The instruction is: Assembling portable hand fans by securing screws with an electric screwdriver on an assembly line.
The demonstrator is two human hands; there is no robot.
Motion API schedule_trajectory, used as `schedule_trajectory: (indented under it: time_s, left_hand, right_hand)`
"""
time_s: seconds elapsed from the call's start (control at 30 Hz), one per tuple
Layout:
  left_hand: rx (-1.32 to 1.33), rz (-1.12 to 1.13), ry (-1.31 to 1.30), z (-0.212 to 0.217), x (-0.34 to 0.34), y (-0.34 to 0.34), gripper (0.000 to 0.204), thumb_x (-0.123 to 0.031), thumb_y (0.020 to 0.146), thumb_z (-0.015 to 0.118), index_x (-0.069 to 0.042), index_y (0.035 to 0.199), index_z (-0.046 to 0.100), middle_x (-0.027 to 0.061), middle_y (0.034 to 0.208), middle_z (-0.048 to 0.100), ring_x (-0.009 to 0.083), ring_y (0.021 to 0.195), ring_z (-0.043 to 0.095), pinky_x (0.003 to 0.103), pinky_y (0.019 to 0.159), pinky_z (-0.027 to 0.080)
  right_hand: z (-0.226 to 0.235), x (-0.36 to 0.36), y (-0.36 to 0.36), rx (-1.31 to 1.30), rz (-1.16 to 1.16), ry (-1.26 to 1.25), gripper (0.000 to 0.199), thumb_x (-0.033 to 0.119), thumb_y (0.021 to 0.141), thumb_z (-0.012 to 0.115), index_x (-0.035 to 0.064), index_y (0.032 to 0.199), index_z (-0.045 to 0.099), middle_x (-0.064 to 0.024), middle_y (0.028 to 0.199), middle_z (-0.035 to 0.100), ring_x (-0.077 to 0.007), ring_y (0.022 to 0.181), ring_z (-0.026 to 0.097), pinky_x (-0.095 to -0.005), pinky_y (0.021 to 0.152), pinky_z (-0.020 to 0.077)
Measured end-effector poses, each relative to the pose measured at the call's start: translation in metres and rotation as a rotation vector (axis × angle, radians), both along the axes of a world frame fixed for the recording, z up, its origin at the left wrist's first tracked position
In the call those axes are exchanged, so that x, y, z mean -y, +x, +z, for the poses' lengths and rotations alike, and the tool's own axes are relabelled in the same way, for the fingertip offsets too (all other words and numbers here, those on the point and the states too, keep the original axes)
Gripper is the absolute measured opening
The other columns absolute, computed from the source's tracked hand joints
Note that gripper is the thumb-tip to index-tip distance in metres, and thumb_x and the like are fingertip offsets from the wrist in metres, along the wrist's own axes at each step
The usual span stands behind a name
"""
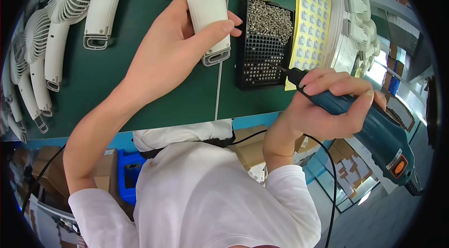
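My left hand (pixel 173 44) is wrapped round the handle of a white handheld fan (pixel 209 9), its thumb across the handle and the wire loop end toward me. In my right hand (pixel 327 107) is a teal electric screwdriver (pixel 374 131), gripped along its body with its cable trailing down. The driver's tip points left, over the near right part of a black screw tray (pixel 241 68). Loose silver screws (pixel 269 16) are heaped in the tray's far part, and several stand in holes nearer me. Whether the bit touches a screw I cannot tell.
More white fans (pixel 56 51) lie in a row on the green table (pixel 154 103) at the left. Right of the tray are a yellow-edged sticker sheet (pixel 311 19), a white stack (pixel 339 23) and further fans (pixel 362 28). A blue crate (pixel 126 173) and cardboard boxes (pixel 107 171) sit below the table edge.
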State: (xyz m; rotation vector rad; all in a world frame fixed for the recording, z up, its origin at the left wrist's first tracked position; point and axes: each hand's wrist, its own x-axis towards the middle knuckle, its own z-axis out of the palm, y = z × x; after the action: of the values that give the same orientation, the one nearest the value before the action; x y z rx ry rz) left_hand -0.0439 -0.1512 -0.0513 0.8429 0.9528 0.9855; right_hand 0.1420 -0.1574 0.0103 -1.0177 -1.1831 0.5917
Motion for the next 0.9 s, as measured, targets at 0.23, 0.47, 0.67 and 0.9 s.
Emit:
schedule_trajectory:
  time_s: [0.23,0.47,0.67,0.9]
  left_hand:
    - [0.019,-0.006,0.003,0.000,-0.001,0.001,0.038,-0.015,0.097,0.057,0.002,0.128,0.044,0.0133,0.114,0.064,0.0213,0.105,0.064,0.033,0.092,0.050]
    - [0.020,0.001,-0.001,-0.002,0.000,-0.001,0.038,-0.015,0.097,0.058,0.002,0.128,0.044,0.0131,0.113,0.064,0.0209,0.105,0.064,0.032,0.092,0.050]
    - [0.021,-0.006,-0.003,-0.001,-0.002,0.000,0.035,-0.014,0.096,0.058,0.003,0.125,0.046,0.0128,0.113,0.065,0.0204,0.105,0.064,0.032,0.091,0.051]
    - [0.045,-0.022,-0.025,-0.004,-0.001,0.001,0.035,-0.014,0.096,0.059,0.003,0.124,0.046,0.0125,0.114,0.064,0.0200,0.104,0.064,0.032,0.091,0.051]
  right_hand:
    - [-0.003,0.002,0.005,-0.001,0.018,0.015,0.021,0.026,0.096,0.038,0.0098,0.110,0.037,-0.0069,0.063,0.049,-0.0175,0.033,0.043,-0.0328,0.031,0.0423]
    - [-0.005,0.002,-0.006,0.067,0.046,0.041,0.021,0.025,0.095,0.041,0.0111,0.112,0.039,-0.0069,0.065,0.050,-0.0183,0.033,0.044,-0.0326,0.031,0.0417]
    - [0.013,0.009,-0.012,-0.096,0.028,0.103,0.023,0.027,0.096,0.041,0.0106,0.111,0.044,-0.0066,0.068,0.050,-0.0175,0.035,0.042,-0.0311,0.031,0.0382]
    - [0.015,0.006,-0.026,-0.075,0.280,0.170,0.027,0.031,0.099,0.036,0.0097,0.112,0.046,-0.0085,0.076,0.051,-0.0189,0.037,0.042,-0.0339,0.034,0.0389]
